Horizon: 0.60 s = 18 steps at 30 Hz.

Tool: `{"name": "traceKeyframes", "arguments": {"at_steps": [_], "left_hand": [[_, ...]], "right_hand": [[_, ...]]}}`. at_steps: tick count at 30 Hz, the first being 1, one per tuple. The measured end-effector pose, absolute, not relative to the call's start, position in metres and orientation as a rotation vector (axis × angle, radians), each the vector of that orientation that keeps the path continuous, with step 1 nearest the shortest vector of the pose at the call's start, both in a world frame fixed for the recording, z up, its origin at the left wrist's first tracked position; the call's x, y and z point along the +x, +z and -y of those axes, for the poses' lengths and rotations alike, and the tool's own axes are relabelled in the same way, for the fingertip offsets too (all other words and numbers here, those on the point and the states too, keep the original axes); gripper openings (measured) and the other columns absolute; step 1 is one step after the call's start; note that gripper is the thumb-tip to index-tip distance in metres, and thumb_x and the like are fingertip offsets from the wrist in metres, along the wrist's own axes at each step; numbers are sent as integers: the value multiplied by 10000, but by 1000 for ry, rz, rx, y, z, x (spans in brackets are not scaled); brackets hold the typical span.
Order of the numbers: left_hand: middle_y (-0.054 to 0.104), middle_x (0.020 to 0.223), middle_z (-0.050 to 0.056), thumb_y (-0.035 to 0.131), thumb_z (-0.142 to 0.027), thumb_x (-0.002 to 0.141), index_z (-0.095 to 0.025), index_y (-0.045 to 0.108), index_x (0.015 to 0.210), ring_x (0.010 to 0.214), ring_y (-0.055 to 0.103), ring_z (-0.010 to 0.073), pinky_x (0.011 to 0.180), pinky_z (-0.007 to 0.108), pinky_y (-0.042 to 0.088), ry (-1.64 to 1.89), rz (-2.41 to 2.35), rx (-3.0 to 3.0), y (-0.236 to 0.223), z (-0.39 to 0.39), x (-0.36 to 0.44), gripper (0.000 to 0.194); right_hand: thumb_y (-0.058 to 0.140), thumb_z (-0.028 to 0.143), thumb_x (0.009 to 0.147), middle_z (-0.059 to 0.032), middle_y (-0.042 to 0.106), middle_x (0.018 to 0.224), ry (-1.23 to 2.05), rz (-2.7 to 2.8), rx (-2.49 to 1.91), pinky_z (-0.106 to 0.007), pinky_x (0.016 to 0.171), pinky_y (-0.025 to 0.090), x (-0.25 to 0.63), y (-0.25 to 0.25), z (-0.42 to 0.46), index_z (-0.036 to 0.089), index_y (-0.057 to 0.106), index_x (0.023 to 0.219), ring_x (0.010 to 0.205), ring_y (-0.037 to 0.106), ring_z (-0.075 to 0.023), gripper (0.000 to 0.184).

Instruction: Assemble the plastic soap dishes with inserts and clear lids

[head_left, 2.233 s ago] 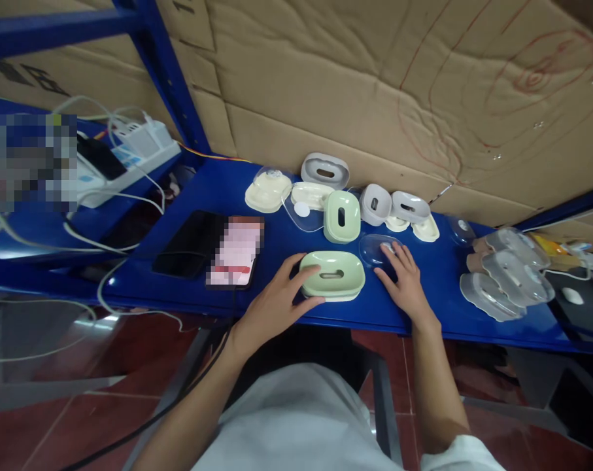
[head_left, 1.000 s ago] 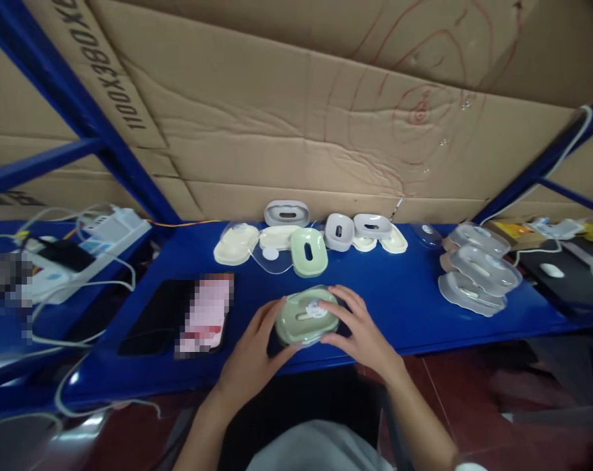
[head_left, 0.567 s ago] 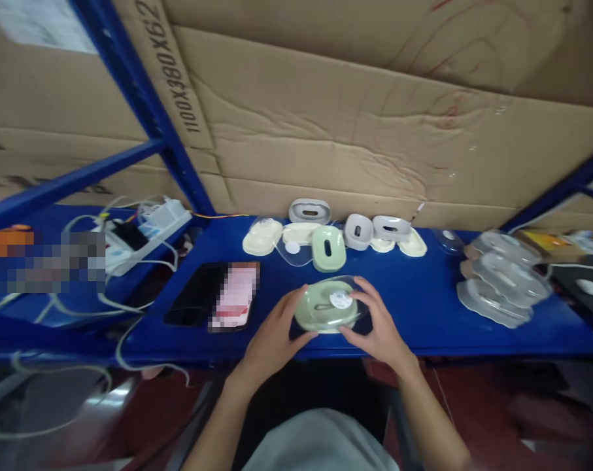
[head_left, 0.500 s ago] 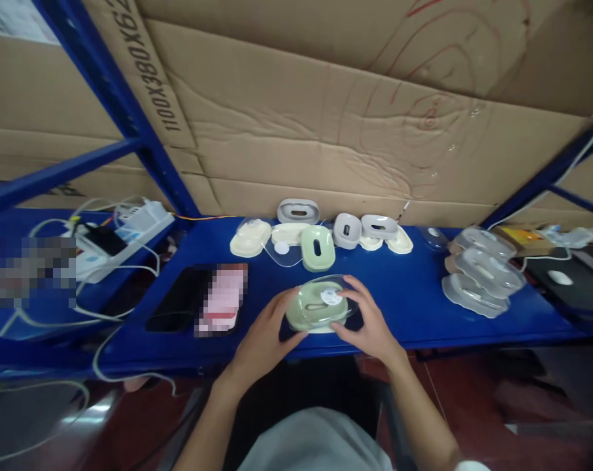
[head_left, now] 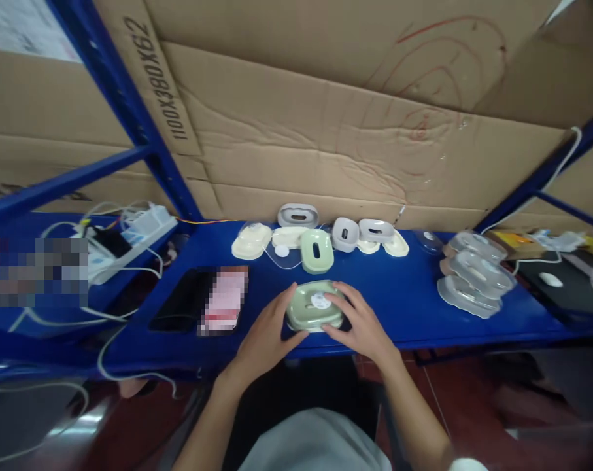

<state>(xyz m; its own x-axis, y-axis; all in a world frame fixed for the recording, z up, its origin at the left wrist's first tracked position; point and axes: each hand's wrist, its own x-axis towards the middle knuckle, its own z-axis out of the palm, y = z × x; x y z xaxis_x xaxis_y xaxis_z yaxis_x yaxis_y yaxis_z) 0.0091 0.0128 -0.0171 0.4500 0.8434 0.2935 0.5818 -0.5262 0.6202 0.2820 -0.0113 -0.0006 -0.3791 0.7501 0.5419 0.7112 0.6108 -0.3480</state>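
A light green soap dish (head_left: 301, 319) sits near the table's front edge with a clear lid (head_left: 331, 305) over it. The lid bears a round white label (head_left: 320, 300). My left hand (head_left: 269, 325) grips the left side, thumb at the front and fingers behind. On the other side my right hand (head_left: 359, 325) holds the lid's right end, thumb in front, fingertips at the back and beside the label. Cream plastic shows along the bottom edge of the dish. Just behind stands another green soap dish (head_left: 318, 261), without a lid.
Grey dishes (head_left: 374, 230) and cream pieces (head_left: 251, 242) line the cardboard wall (head_left: 296, 163). Several clear-lidded grey dishes (head_left: 477, 275) are stacked at right. A phone (head_left: 225, 297) lies at left beside a dark flat object (head_left: 176, 301). Cables and a power strip (head_left: 149, 226) are further left.
The clear lid has shifted left and now lines up over the green dish, where before it stuck out to the right. My right hand has moved left with it.
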Motion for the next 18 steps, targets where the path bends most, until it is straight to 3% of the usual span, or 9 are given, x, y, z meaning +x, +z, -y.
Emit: {"name": "traceKeyframes", "arguments": {"at_steps": [5, 12, 18], "left_hand": [[425, 1691, 137, 774, -352, 953, -337, 152, 1698, 1558, 448, 329, 1264, 561, 423, 800, -1160, 2254, -12, -10, 11, 971], [484, 1635, 138, 773, -250, 924, -334, 271, 1669, 1514, 499, 337, 1235, 557, 458, 873, -1192, 2264, -12, -7, 13, 902], [485, 1661, 136, 770, -277, 934, -317, 288, 1670, 1522, 501, 329, 1242, 544, 447, 927, -1152, 2272, -17, -11, 10, 881]], "right_hand": [[759, 464, 971, -129, 590, 1544, 8, 2146, -1138, -581, 1159, 540, 287, -4, 13, 330, 538, 1568, 1434, 564, -345, 650], [715, 441, 1002, -110, 539, 1593, 26, 2224, -1122, -590, 1164, 538, 285, -6, 7, 387, 496, 1610, 1474, 518, -346, 648], [700, 426, 1014, -121, 506, 1626, 19, 2212, -1148, -584, 1193, 513, 284, -4, 6, 376, 468, 1630, 1514, 488, -338, 660]]}}
